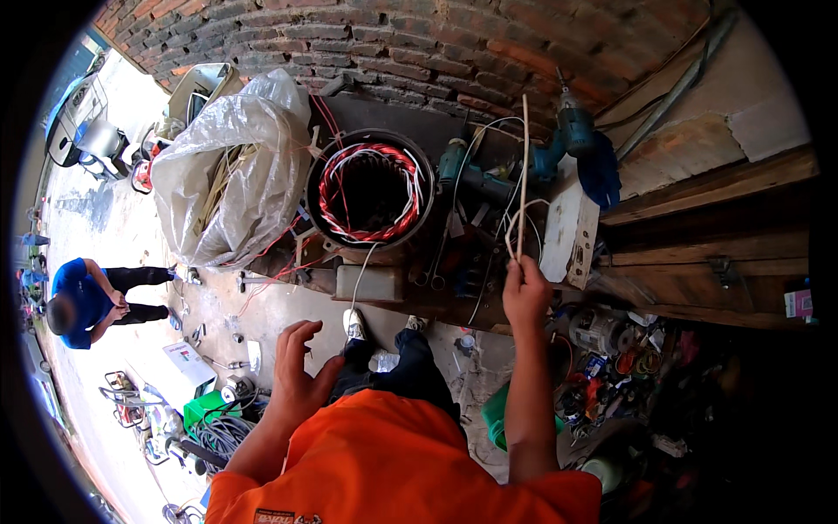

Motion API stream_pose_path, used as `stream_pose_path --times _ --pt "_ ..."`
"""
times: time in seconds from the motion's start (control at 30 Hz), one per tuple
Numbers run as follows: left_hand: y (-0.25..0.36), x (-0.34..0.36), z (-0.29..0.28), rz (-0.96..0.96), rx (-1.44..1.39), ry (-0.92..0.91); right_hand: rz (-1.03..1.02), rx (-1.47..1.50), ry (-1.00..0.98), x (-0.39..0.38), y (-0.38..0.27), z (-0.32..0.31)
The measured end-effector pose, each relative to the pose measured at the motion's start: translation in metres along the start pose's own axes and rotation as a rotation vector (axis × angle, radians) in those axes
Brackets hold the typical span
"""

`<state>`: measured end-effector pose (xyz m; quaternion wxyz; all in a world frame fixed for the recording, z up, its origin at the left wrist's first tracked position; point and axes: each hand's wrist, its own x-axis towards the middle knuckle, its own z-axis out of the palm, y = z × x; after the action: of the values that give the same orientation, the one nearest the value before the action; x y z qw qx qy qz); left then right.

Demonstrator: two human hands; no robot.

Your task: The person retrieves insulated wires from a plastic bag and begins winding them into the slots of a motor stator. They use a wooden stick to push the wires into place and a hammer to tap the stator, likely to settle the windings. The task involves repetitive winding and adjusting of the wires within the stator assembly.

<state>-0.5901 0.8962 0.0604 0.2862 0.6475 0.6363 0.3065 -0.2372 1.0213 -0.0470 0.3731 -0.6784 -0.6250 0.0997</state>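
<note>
My right hand (pixel 527 293) is closed round a long, thin, off-white cord (pixel 525 175). One stretch of it stands straight up above my fingers and a loop bends off beside it; I cannot tell its exact kind. My left hand (pixel 304 371) hangs in the air in front of my body, empty, its fingers apart and a little curled. Ahead on the bench sits a round motor stator (pixel 312 194) with a ring of red windings (pixel 336 223) and white cord laced round them. A white strand (pixel 362 272) hangs from its near rim.
A large clear plastic bag (pixel 179 188) with pale strips stands left of the stator. Drills (pixel 574 127) and hand tools lie to its right, against a brick wall (pixel 375 52). A person in blue (pixel 78 279) is at the far left. Tools and cables (pixel 223 437) crowd the floor.
</note>
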Motion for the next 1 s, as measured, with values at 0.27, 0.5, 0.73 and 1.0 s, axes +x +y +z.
stream_pose_path --times 0.27,0.5,0.73,1.0 --pt "0.007 -0.012 0.035 -0.131 -0.047 -0.007 0.195 0.184 -0.134 0.018 0.032 0.04" --pt "-0.001 -0.016 0.06 -0.112 -0.038 0.008 0.555 0.781 -0.595 0.043 0.017 0.022" --pt "-0.009 -0.009 0.083 -0.13 -0.022 -0.135 0.211 0.093 -0.466 0.041 0.043 0.037" --pt "0.023 0.025 0.133 -0.098 -0.208 -0.291 0.086 -0.332 -0.694 0.045 0.024 0.073"
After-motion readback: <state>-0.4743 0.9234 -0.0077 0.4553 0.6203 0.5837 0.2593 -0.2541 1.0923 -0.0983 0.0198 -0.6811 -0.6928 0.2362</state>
